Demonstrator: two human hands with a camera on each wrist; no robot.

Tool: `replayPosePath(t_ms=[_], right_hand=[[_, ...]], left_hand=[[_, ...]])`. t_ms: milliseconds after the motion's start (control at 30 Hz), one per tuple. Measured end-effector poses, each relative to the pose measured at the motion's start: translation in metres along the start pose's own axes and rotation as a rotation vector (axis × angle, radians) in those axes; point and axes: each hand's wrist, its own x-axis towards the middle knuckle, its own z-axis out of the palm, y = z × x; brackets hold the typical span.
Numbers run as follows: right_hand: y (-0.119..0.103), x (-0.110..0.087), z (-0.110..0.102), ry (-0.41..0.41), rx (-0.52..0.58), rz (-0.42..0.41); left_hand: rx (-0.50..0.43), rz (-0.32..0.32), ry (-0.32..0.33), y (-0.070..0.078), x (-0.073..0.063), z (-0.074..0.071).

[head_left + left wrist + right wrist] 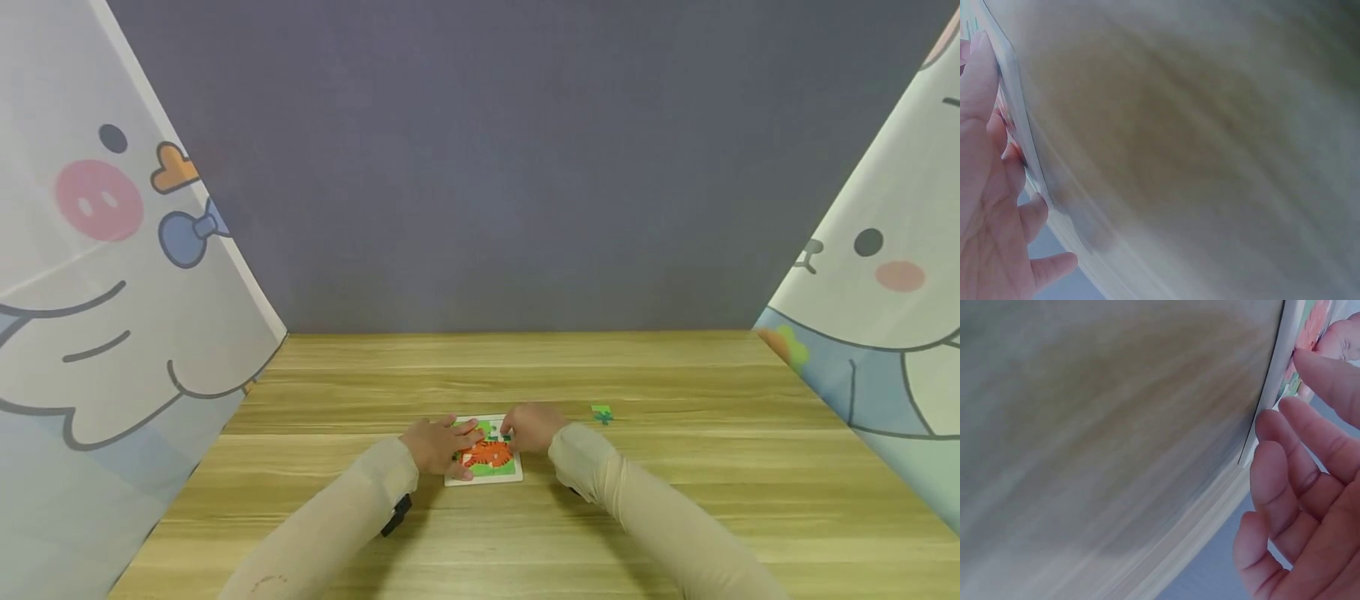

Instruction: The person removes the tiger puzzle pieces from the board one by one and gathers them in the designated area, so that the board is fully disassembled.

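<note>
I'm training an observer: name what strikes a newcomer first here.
The pink-snouted cartoon pig on the left panel draws the eye first. Then comes the orange tiger-striped jigsaw on the table, left hand on it, right hand at its edge. A loose green piece lies farther right.

Left hand (438, 447) lies spread, palm down — right hand (536, 425), near it, seems arched and loosely bent.

Your white-rimmed puzzle board (483, 480) lies flat, showing an orange, dark-striped figure on green, with a white patch near its upper right. Your left hand (435, 447) rests with fingers spread over its left side, while your right hand (536, 427) is at its upper right. Your loose two-tone green piece (602, 414) lies well apart, to the right.
</note>
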Motion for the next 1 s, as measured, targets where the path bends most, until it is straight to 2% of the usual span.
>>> replayPosePath(t_ms=[467,667,767,1000], right_hand=[[0.0001,0.0029,0.0022,-0.005,-0.023,-0.014],[-0.0010,0.0023,0.0010,-0.010,0.010,-0.003],[-0.0012,0.0015,0.0002,0.000,0.036,-0.004],[0.0013,0.0016,0.0018,0.042,0.021,-0.016]], left_hand=[[0.002,0.003,-0.003,0.0001,0.0009,0.0008],[-0.014,0.005,-0.008,0.0002,0.0013,0.0008],[-0.012,-0.001,-0.010,0.0003,0.0013,0.0009],[-0.006,-0.003,-0.008,0.0000,0.0020,0.0020]])
